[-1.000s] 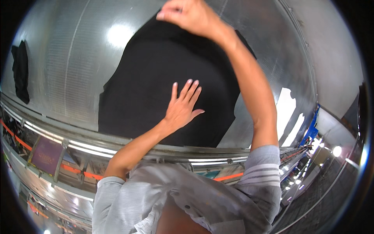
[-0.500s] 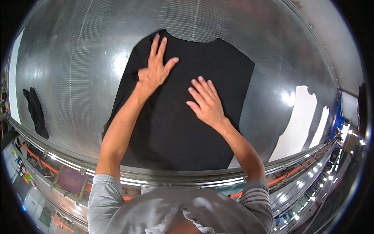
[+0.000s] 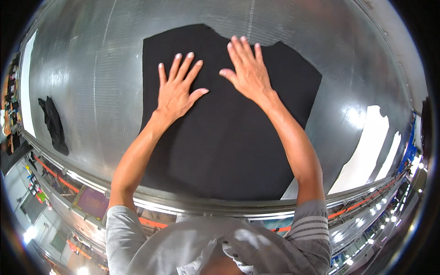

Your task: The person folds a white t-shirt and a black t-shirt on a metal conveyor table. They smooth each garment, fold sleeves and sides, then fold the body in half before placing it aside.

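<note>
A black garment panel [image 3: 224,142], with a curved neckline at its far edge, lies spread on a shiny metal table [image 3: 119,78]. My left hand [image 3: 176,91] rests on the panel's left part, fingers spread and palm down. Nearer the neckline, my right hand [image 3: 249,71] is laid on the same cloth with its fingers stretched out. Neither hand grips anything. The panel's left shoulder and side lie flat, and its near edge reaches the table's front edge.
At the left of the table lies a crumpled black cloth piece [image 3: 54,126], with a white strip [image 3: 28,87] beyond it. On the right are a white cut piece [image 3: 364,146] and a narrower white piece [image 3: 389,156]. A metal rail [image 3: 215,210] runs along the front edge.
The panel's left side, folded under before, is now spread out flat. My left hand has moved nearer and its fingers have spread; my right hand has slid away toward the neckline.
</note>
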Action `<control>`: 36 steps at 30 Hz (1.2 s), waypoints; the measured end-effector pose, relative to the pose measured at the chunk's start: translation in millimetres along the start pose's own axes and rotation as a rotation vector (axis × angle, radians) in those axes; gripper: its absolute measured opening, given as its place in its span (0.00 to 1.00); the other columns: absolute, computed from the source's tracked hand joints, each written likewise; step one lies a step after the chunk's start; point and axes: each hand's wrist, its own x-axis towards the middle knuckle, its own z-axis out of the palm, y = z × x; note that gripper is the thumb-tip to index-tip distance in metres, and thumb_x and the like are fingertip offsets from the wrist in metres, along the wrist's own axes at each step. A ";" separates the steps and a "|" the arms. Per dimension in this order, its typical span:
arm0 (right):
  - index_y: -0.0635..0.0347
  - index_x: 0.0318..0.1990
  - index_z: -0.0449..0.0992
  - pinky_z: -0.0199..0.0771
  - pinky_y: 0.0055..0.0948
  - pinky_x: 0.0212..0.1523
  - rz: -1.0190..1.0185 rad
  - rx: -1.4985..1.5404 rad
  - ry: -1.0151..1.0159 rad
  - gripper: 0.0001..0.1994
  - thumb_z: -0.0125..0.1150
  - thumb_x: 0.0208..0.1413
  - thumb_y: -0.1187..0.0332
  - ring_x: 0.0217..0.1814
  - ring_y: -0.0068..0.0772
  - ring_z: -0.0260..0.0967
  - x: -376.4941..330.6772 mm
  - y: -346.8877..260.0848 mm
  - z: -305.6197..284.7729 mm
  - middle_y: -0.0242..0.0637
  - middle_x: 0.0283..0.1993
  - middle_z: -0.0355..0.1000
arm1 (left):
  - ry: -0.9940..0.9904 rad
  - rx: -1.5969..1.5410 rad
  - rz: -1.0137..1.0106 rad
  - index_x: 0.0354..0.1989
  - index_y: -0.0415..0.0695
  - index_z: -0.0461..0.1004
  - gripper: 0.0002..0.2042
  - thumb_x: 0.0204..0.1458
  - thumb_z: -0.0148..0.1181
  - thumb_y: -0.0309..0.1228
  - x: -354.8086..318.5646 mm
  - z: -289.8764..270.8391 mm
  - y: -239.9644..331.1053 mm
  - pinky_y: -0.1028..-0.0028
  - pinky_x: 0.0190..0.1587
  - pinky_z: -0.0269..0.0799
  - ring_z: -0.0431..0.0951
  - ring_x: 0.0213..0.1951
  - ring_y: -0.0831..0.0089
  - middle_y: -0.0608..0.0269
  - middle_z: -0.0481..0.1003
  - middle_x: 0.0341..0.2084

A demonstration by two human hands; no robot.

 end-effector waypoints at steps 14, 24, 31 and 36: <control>0.65 0.69 0.61 0.41 0.55 0.76 -0.346 0.142 -0.128 0.39 0.53 0.59 0.42 0.81 0.44 0.41 24.8 -91.5 18.4 0.44 0.77 0.51 | 0.351 0.001 -0.622 0.49 0.40 0.76 0.16 0.55 0.66 0.34 -175.5 -52.2 -72.8 0.58 0.55 0.65 0.69 0.51 0.51 0.50 0.71 0.46; 0.65 0.69 0.61 0.45 0.57 0.75 -0.109 -0.031 0.130 0.39 0.46 0.64 0.39 0.79 0.48 0.46 113.3 -53.6 51.8 0.45 0.75 0.54 | 0.219 -0.226 -0.954 0.40 0.36 0.72 0.13 0.55 0.67 0.32 -252.4 -30.6 -4.4 0.59 0.47 0.65 0.68 0.43 0.53 0.51 0.69 0.39; 0.66 0.68 0.62 0.46 0.60 0.72 -0.039 -0.065 0.094 0.38 0.47 0.63 0.41 0.79 0.50 0.45 39.7 -39.0 31.5 0.49 0.75 0.53 | 0.109 -0.560 -1.038 0.36 0.36 0.72 0.10 0.54 0.66 0.27 -241.7 -64.0 -25.0 0.71 0.25 0.61 0.61 0.20 0.75 0.62 0.69 0.18; 0.70 0.65 0.64 0.48 0.63 0.71 -0.062 0.023 -0.111 0.41 0.60 0.55 0.44 0.77 0.59 0.47 -23.1 -169.6 18.2 0.55 0.73 0.55 | 0.091 -0.924 -1.130 0.36 0.37 0.76 0.09 0.50 0.69 0.24 -255.8 -61.4 -43.6 0.78 0.27 0.59 0.63 0.24 0.83 0.72 0.70 0.21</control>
